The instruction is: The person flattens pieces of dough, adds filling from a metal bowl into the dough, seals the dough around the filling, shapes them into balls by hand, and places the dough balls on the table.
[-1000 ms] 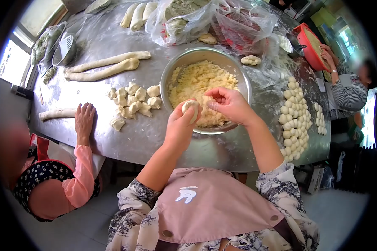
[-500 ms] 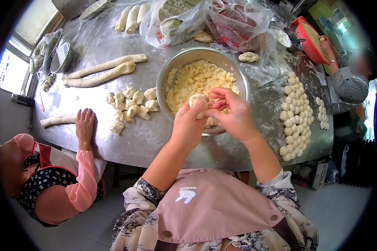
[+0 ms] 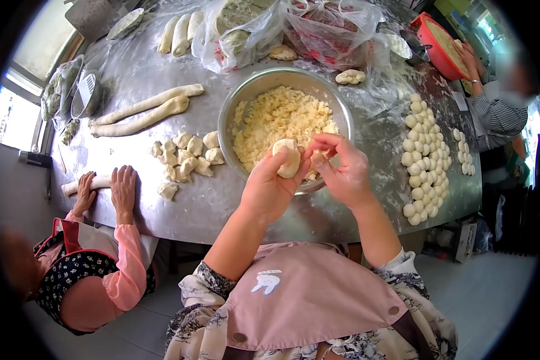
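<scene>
My left hand (image 3: 271,189) holds a piece of pale dough (image 3: 289,161) upright between thumb and fingers, over the near rim of a steel bowl (image 3: 227,129). The bowl holds crumbly yellow filling (image 3: 285,123). Close by on the right is my right hand (image 3: 345,174), its fingers curled in toward the thumb beside the left fingertips. Whatever its fingertips hold, if anything, is too hidden to make out. Left of the bowl lie several cut dough pieces (image 3: 185,157).
Two long dough ropes (image 3: 141,117) lie farther left. A co-worker's hands (image 3: 123,192) press on another dough rope (image 3: 72,188). Rows of dough balls (image 3: 423,162) cover the right side. Plastic bags (image 3: 330,33) stand behind the bowl; another person works at a red basin (image 3: 429,45).
My right fingers have drawn slightly away from the dough and curled. The dough is tilted more upright in my left hand. At left, the co-worker's second hand has come onto the rope.
</scene>
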### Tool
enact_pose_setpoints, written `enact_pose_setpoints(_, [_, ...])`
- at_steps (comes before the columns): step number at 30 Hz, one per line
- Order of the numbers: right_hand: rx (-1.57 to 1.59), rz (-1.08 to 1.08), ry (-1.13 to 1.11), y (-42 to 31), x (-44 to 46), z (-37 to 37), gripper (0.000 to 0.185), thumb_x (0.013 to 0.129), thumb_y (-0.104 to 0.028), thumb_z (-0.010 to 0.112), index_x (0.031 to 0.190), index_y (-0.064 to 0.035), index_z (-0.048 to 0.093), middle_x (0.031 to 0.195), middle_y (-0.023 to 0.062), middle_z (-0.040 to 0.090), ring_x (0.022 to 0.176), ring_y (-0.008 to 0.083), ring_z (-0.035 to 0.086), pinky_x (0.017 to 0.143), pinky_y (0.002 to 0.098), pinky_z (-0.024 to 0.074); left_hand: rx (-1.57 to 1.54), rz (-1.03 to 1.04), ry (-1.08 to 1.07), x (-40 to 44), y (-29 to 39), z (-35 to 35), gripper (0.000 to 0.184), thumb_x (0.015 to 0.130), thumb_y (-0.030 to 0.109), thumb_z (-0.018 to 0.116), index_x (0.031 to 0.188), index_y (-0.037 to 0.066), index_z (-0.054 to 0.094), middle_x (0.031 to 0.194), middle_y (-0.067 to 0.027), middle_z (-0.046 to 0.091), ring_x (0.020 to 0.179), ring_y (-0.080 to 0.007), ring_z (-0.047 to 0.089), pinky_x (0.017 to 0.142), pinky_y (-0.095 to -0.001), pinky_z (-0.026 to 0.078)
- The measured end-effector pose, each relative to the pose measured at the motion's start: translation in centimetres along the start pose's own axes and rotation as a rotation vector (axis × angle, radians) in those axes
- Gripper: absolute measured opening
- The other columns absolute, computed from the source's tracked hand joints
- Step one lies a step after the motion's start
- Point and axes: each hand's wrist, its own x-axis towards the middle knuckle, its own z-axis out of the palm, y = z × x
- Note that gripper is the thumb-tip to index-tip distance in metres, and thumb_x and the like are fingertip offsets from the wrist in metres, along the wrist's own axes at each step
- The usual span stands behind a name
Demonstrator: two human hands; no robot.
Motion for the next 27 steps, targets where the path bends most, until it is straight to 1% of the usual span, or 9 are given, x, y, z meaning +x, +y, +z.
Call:
enact_pose_setpoints(3, [-0.183,-0.316,0.034,0.2,0.3,0.5,0.073,0.077,-0.048,0.074,0.128,-0.0006,0.052,0.125,0.0151,0.058,0.117,0.0326,0.054,0.096,0.0406,0.0450,-0.081,-0.139,-0.082,-0.3,0.7,0.0,0.039,0.100,0.030,0.049,0.128,0.002,0.050,0.122,-0.0146,0.058,0.111,-0.0270,0.059,0.091,-0.0365,0.051])
enact_pose_setpoints(4, [-0.234,-0.284,-0.053,0.7,-0.2,0.9,0.092,0.074,-0.063,0.067,0.137,-0.0003,0.043,0.143,0.0171,0.042,0.131,0.0380,0.039,0.108,0.0463,0.0315,-0.092,-0.200,-0.114,-0.4,0.8,0.2,0.041,0.100,0.033,0.049,0.128,0.003,0.050,0.121,-0.0147,0.058,0.111,-0.0273,0.059,0.089,-0.0356,0.051])
enact_pose_setpoints(7, [-0.366,-0.298,-0.023,0.8,-0.3,1.6,0.094,0.076,-0.069,0.059,0.138,-0.0002,0.041,0.147,0.0173,0.039,0.134,0.0391,0.033,0.111,0.0496,0.0243,0.046,-0.171,-0.069,-0.7,0.3,1.2,0.041,0.100,0.034,0.048,0.130,0.006,0.049,0.126,-0.0083,0.056,0.114,-0.0208,0.056,0.086,-0.0303,0.046])
enact_pose_setpoints(10, [-0.336,-0.314,-0.012,0.8,-0.4,2.2,0.091,0.079,-0.070,0.053,0.139,-0.0036,0.040,0.148,0.0142,0.038,0.139,0.0391,0.027,0.113,0.0509,0.0161,0.028,-0.162,0.136,-1.2,-0.3,3.4,0.039,0.100,0.035,0.048,0.126,0.007,0.052,0.113,-0.0083,0.062,0.095,-0.0174,0.062,0.072,-0.0280,0.049])
enact_pose_setpoints(13, [-0.308,-0.334,0.038,1.0,-0.3,3.0,0.081,0.081,-0.070,0.049,0.131,-0.0066,0.046,0.143,0.0115,0.046,0.139,0.0388,0.029,0.113,0.0505,0.0130,-0.064,-0.176,-0.248,-0.8,-0.4,1.0,0.033,0.101,0.029,0.048,0.126,0.008,0.051,0.106,-0.0025,0.061,0.075,-0.0093,0.057,0.070,-0.0255,0.047])
enact_pose_setpoints(16, [-0.259,-0.373,0.070,0.6,-0.2,3.2,0.069,0.086,-0.068,0.044,0.121,-0.0088,0.051,0.135,0.0096,0.055,0.138,0.0392,0.033,0.114,0.0497,0.0111,0.094,-0.115,-0.049,-2.0,-0.3,3.0,0.029,0.101,0.020,0.047,0.129,0.010,0.046,0.101,0.0013,0.058,0.063,-0.0052,0.049,0.069,-0.0246,0.046])
enact_pose_setpoints(19, [-0.185,-0.388,0.087,0.3,-0.2,3.4,0.059,0.091,-0.063,0.042,0.115,-0.0095,0.052,0.127,0.0086,0.061,0.137,0.0402,0.036,0.114,0.0486,0.0109,0.126,-0.101,-0.044,-1.9,-0.4,2.5,0.032,0.100,0.012,0.046,0.132,0.010,0.041,0.106,-0.0003,0.058,0.074,-0.0069,0.055,0.073,-0.0246,0.048])
enact_pose_setpoints(25, [0.071,-0.360,0.113,0.9,-0.1,4.2,0.040,0.100,-0.045,0.041,0.106,-0.0095,0.059,0.113,0.0061,0.068,0.137,0.0391,0.037,0.114,0.0458,0.0114,0.248,-0.029,0.037,-1.8,-1.2,3.0,0.037,0.102,0.016,0.043,0.137,0.007,0.037,0.126,-0.0072,0.053,0.113,-0.0172,0.056,0.092,-0.0303,0.049])
enact_pose_setpoints(27, [0.143,-0.323,0.111,1.0,-0.2,4.1,0.035,0.102,-0.039,0.042,0.104,-0.0095,0.061,0.110,0.0056,0.069,0.137,0.0384,0.038,0.114,0.0454,0.0128,0.030,-0.094,-0.161,-2.0,-0.5,2.8,0.039,0.103,0.018,0.039,0.140,0.006,0.035,0.130,-0.0081,0.051,0.117,-0.0189,0.054,0.097,-0.0332,0.047])
